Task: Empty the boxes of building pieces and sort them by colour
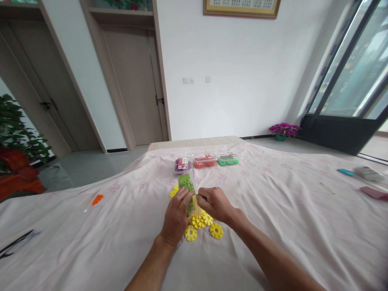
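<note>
A clear box of light-green snowflake pieces [186,182] lies on the pink cloth in front of me. My left hand [177,216] grips its near end from the left. My right hand [214,203] is closed against the same end from the right; what its fingers pinch is hidden. Several loose yellow snowflake discs [216,230] lie under and beside both hands, with one more at the box's left [173,192].
Three clear boxes stand in a row further back: purple [182,165], orange-red [204,160], green [227,159]. An orange piece [97,199] lies at the left. A teal item [346,172], a white box [368,173] and a dark red card [374,192] lie far right. The pink cloth [273,210] covers the table.
</note>
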Action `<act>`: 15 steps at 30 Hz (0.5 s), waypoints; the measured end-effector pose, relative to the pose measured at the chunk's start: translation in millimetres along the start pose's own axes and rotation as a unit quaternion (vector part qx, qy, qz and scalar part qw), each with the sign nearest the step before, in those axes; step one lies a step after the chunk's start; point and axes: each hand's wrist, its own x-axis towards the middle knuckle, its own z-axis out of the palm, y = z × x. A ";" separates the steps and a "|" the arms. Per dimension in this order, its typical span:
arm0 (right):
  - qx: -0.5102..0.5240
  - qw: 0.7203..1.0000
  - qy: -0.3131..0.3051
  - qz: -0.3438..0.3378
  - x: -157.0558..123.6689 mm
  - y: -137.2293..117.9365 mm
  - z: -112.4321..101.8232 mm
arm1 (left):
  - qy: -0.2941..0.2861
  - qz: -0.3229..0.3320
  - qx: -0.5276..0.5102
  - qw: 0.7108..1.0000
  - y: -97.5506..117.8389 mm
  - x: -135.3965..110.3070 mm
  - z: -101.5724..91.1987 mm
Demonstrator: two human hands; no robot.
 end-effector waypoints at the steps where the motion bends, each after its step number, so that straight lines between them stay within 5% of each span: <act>1: 0.021 1.000 0.001 -0.002 0.4 3.2 2.1 | 0.001 0.003 -0.003 1.000 -0.4 0.0 -0.2; 8: 0.151 0.988 -0.035 -0.019 3.1 12.1 6.8 | 0.008 0.005 -0.025 1.000 1.2 0.5 -4.5; 15: 0.161 0.986 -0.029 0.001 4.1 12.0 2.8 | 0.014 0.000 -0.045 0.999 1.7 2.1 -5.8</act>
